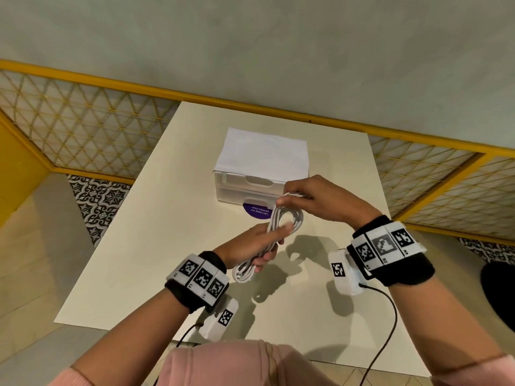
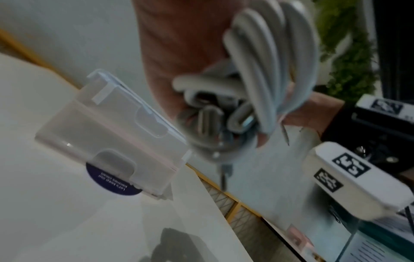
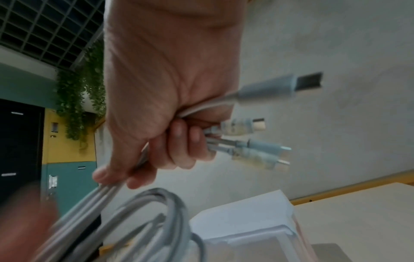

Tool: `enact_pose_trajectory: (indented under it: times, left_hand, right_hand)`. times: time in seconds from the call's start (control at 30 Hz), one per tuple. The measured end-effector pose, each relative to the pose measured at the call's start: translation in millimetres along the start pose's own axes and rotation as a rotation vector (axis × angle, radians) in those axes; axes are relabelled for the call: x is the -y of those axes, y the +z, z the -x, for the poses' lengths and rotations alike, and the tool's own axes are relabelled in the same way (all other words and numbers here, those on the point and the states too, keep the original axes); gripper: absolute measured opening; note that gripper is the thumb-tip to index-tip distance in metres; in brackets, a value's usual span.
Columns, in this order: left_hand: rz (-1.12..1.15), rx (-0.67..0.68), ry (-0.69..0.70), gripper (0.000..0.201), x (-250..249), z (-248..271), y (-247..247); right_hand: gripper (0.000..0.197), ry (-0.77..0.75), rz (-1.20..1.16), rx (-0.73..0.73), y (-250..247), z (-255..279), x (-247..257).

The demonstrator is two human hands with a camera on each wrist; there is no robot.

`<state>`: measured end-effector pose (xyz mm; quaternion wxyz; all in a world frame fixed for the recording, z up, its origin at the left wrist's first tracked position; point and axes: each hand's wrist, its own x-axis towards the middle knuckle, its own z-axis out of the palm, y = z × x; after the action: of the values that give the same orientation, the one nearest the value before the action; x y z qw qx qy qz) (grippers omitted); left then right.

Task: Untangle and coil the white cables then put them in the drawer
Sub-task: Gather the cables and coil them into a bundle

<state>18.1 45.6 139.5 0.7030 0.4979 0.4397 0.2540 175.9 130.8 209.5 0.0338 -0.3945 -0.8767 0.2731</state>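
Note:
A bundle of white cables (image 1: 281, 221) hangs in loops above the table, between my two hands. My left hand (image 1: 259, 246) grips the lower part of the coil (image 2: 268, 70), and a loop sticks out below the fist. My right hand (image 1: 303, 196) holds the upper ends, where several connector plugs (image 3: 257, 141) poke out past the curled fingers. The white two-drawer box (image 1: 262, 174) stands just behind my hands, with both drawers closed.
The cream table (image 1: 172, 246) stands against a pale wall with a yellow rail (image 1: 250, 104). A round purple sticker (image 1: 257, 211) lies in front of the drawer box. Black leads run from the wrist cameras off the near edge.

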Motion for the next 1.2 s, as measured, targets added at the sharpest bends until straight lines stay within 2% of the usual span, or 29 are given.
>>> enact_pose_trajectory:
  times: [0.1, 0.2, 0.3, 0.4, 0.5, 0.57, 0.63, 0.73, 0.77, 0.87, 0.9, 0.97, 1.03, 1.1, 1.13, 1.2]
  left_hand:
    - [-0.082, 0.025, -0.016, 0.040, -0.7, -2.6, 2.9]
    - [-0.022, 0.039, 0.032, 0.035, -4.9, 0.0, 0.2]
    - [0.024, -0.035, 0.108, 0.037, -13.9, 2.4, -2.8]
    - [0.006, -0.146, 0.173, 0.037, -12.9, -1.5, -0.5]
    - [0.011, -0.230, 0.231, 0.030, -7.2, -5.0, 3.2]
    - [0.011, -0.253, 0.259, 0.022, -4.8, -7.3, 3.1]
    - [0.015, -0.253, 0.273, 0.026, -4.6, -8.4, 2.5]
    - [-0.025, -0.252, 0.297, 0.022, -5.1, -6.1, 3.9]
    - [-0.046, -0.249, 0.310, 0.016, -4.6, -5.2, 4.9]
    - [-0.093, -0.235, 0.310, 0.012, -1.2, -4.8, 6.4]
    - [-0.100, -0.234, 0.307, 0.013, 0.4, -5.7, 6.2]
    - [-0.095, -0.227, 0.312, 0.028, 3.3, -6.6, 5.8]
    - [-0.080, -0.237, 0.291, 0.045, 4.5, -7.3, 5.4]
    - [-0.046, -0.232, 0.292, 0.053, 7.0, -8.8, 2.9]
    - [-0.026, -0.221, 0.289, 0.052, 7.0, -7.9, 2.0]
    - [0.016, -0.206, 0.285, 0.037, 6.1, -5.1, 1.3]
  right_hand:
    - [0.031, -0.019, 0.052, -0.056, 1.3, -2.8, 4.6]
    - [0.027, -0.014, -0.005, -0.156, -1.1, 0.9, -0.9]
    - [0.028, 0.011, -0.192, -0.298, 11.2, 6.8, -7.0]
    - [0.028, 0.071, -0.278, -0.442, 29.9, 7.6, -4.0]
    - [0.039, 0.162, -0.418, -0.537, 41.2, 8.5, 4.1]
    - [0.046, 0.240, -0.486, -0.520, 44.9, 8.9, 13.6]
    - [0.054, 0.324, -0.577, -0.454, 53.1, 6.5, 17.6]
    - [0.079, 0.435, -0.867, -0.425, 62.5, 1.2, 17.0]
    - [0.081, 0.437, -0.996, -0.452, 63.9, -0.3, 16.3]
    - [0.069, 0.427, -1.314, -0.493, 61.5, -1.6, 18.4]
    - [0.070, 0.426, -1.383, -0.492, 60.9, -2.1, 18.0]
    - [0.075, 0.418, -1.518, -0.468, 61.4, -5.0, 16.5]
    - [0.081, 0.428, -1.600, -0.433, 61.7, -7.1, 14.7]
    - [0.083, 0.412, -1.639, -0.375, 61.0, -6.8, 12.7]
    - [0.085, 0.388, -1.652, -0.334, 59.8, -6.1, 13.1]
    - [0.092, 0.333, -1.648, -0.224, 59.3, -4.7, 12.6]
